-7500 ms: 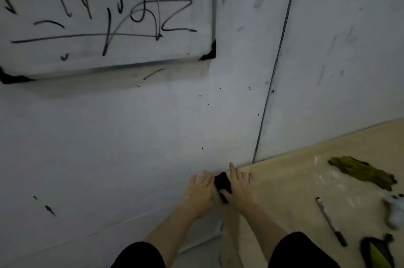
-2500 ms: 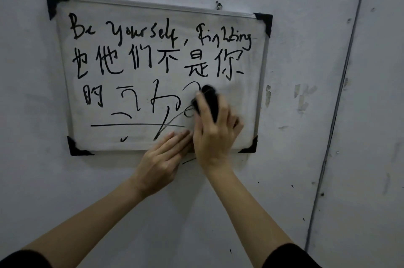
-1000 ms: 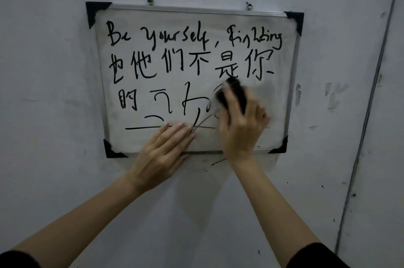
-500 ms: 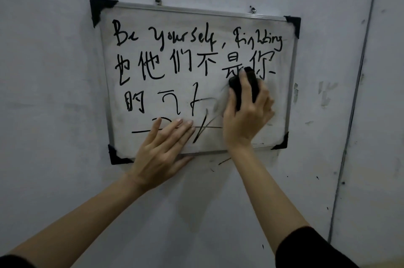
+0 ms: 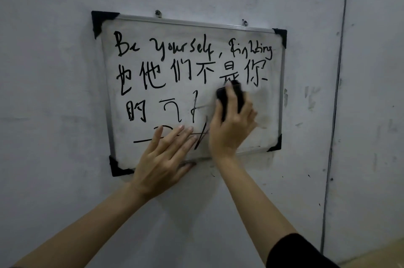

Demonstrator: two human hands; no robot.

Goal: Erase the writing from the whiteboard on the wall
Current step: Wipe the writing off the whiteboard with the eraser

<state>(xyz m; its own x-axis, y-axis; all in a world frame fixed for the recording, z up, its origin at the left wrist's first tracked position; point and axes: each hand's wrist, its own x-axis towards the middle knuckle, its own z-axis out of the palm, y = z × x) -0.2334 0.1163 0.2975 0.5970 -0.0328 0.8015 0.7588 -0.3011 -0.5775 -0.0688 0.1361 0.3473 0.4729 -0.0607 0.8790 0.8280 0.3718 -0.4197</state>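
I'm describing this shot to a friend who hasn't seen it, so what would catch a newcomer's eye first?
First, the whiteboard hung on the grey wall, with bold black writing across its top and left. Next, the right hand pressing a black eraser against the smudged, partly cleared lower right area of the board. The left hand lies flat with fingers spread over the board's bottom edge.

Wall [image 5: 54, 92]: grey, scuffed, vertical seam at right. Whiteboard [image 5: 271, 119] hung from two top fixings, metal frame, black corner caps, slightly tilted. Black handwriting across upper and left areas; smeared clean patch at lower right.
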